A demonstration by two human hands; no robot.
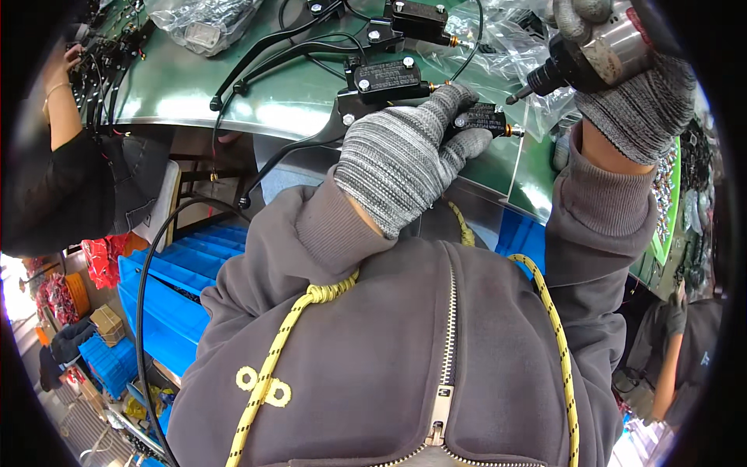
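My left hand (pixel 405 156), in a grey knitted glove, is closed around a black brake lever assembly (pixel 484 117) at the table's near edge; its lever comes out to the left of my wrist. In my gloved right hand (pixel 642 109), at the upper right, is a power screwdriver (pixel 611 53) with a clear body and black nose. Its tip points left, just right of the held assembly and apart from it. Two similar brake lever assemblies lie beyond my left hand, one close by (pixel 385 79) and one farther back (pixel 420 19).
A green table (pixel 296 109) carries clear plastic bags (pixel 204 23) at the back. Blue crates (pixel 167 303) stand below on the left. One person's arm (pixel 66 101) reaches over black parts at far left; another person (pixel 685 350) is at far right. A green-rimmed tray (pixel 665 241) holds small metal parts.
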